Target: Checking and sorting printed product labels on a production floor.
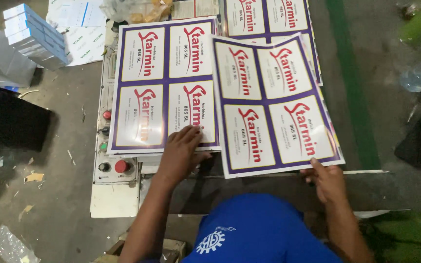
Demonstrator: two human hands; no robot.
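Loose label sheet (274,102) lies tilted, long axis running up and away from the right hand (326,181), which pinches its near right corner, thumb on top, fingers hidden under. Sheet spreads up-left of that grip and overlaps the label stack (164,83) at its left edge. Left hand (183,148) is flat, fingers spread, pressing the stack's near right corner, gripping nothing. Control panel with red buttons (112,146) sits left of the left hand. Both forearms reach forward.

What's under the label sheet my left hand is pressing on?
Under the left hand, that label sheet tops a stack of sheets on a control panel; the panel's covered part is hidden.
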